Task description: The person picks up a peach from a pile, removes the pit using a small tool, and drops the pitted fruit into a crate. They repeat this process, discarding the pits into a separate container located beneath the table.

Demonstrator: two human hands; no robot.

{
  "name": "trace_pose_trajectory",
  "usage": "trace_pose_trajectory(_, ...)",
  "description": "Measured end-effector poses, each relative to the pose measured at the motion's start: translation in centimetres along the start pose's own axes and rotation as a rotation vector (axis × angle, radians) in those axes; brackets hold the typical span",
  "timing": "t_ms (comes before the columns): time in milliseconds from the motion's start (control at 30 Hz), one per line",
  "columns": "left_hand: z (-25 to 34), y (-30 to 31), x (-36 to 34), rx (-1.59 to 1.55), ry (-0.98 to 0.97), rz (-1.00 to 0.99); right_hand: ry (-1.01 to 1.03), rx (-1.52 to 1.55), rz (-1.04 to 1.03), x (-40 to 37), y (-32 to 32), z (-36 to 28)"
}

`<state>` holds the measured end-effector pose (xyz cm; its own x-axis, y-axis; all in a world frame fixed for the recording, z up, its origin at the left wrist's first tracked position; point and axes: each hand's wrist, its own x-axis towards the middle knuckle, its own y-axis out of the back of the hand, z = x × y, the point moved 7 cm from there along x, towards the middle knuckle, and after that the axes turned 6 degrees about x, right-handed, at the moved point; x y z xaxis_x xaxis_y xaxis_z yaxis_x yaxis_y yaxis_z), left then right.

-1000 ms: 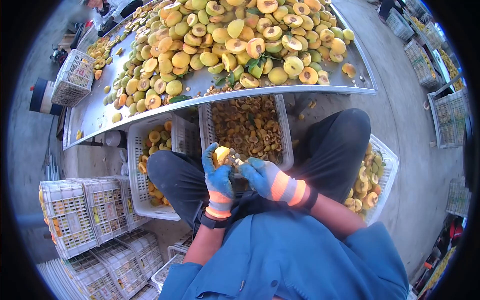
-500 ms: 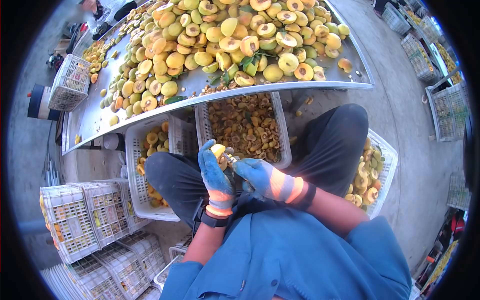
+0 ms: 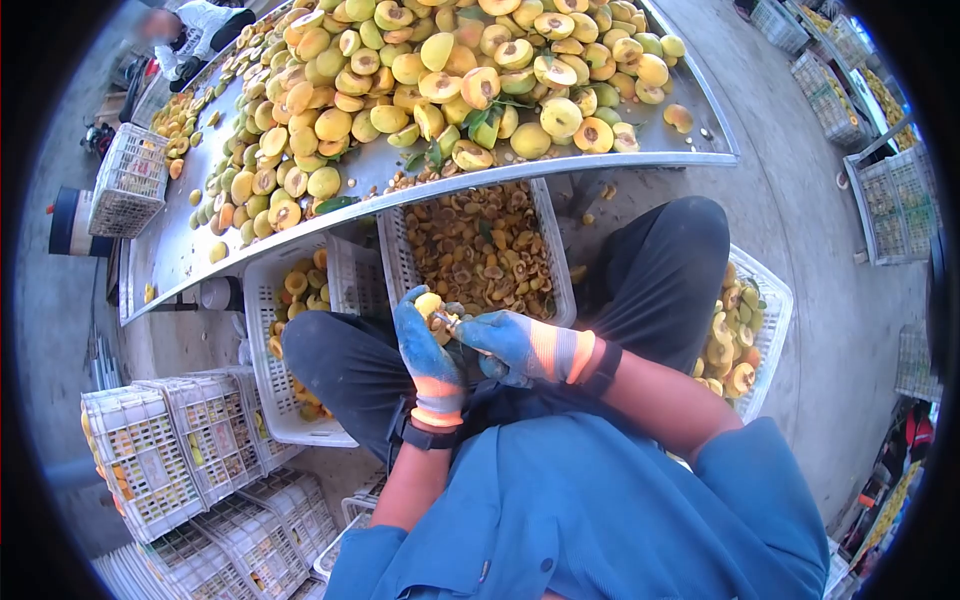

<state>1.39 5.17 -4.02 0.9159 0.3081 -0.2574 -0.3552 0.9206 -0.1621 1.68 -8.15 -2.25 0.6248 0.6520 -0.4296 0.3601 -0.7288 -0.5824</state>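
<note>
My left hand (image 3: 425, 352), in a blue glove, is closed around a yellow peach half (image 3: 430, 303) held over my lap. My right hand (image 3: 505, 343), also gloved, grips a small pitting tool (image 3: 447, 321) whose tip is pressed into the fruit. Just beyond my hands stands a white crate of pits and scraps (image 3: 480, 250). A metal table (image 3: 190, 240) heaped with yellow peaches (image 3: 420, 70) lies past it.
A white crate with peach halves (image 3: 300, 290) stands at my left knee, another (image 3: 735, 345) at my right. Stacked crates (image 3: 170, 440) are at lower left, more crates (image 3: 890, 210) at right. Another person (image 3: 190, 25) works at the table's far end.
My hands have stayed together on the fruit, shifting slightly left and down in view as my head moved. The right hand keeps working the tool in the peach.
</note>
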Motion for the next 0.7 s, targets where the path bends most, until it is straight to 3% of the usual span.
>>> trace_pose_trajectory(67,-0.1,0.0,0.3,0.152,-0.119,-0.026,0.212,-0.178,0.028,0.7,0.2,-0.3)
trace_pose_trajectory(100,-0.5,0.2,0.3,0.02,-0.038,0.004,0.572,-0.432,0.057,2.1,0.9,0.8)
trace_pose_trajectory(200,-1.5,0.0,0.2,-0.251,0.146,0.071,0.466,-0.551,0.021,2.0,1.1,1.3)
trace_pose_trajectory(267,-1.8,0.1,0.2,-0.254,0.19,0.087,-0.254,-0.183,-0.009,-0.8,-0.5,-0.8)
trace_pose_trajectory(300,-2.0,0.1,0.4,-0.226,0.183,0.079,-0.346,-0.056,0.015,-0.3,0.6,1.1)
trace_pose_trajectory(367,-2.5,0.4,0.7,-0.169,0.169,0.07,0.303,-0.536,-0.006,2.5,1.8,2.4)
trace_pose_trajectory(433,-2.3,0.2,0.6,-0.225,0.257,0.131,0.593,-0.744,-0.007,2.2,1.0,2.0)
trace_pose_trajectory(500,-2.1,-0.1,0.7,-0.242,0.278,0.174,0.506,-0.713,-0.016,2.8,1.6,2.8)
trace_pose_trajectory(600,-1.9,-0.5,1.0,-0.211,0.26,0.169,-0.247,-0.151,0.095,0.2,-0.2,0.3)
trace_pose_trajectory(667,-1.9,-0.4,1.2,-0.25,0.272,0.171,-0.01,-0.355,0.061,1.0,0.0,-0.5)
trace_pose_trajectory(700,-1.7,-0.1,1.3,-0.153,0.197,0.163,0.299,-0.633,0.028,2.1,0.4,0.2)
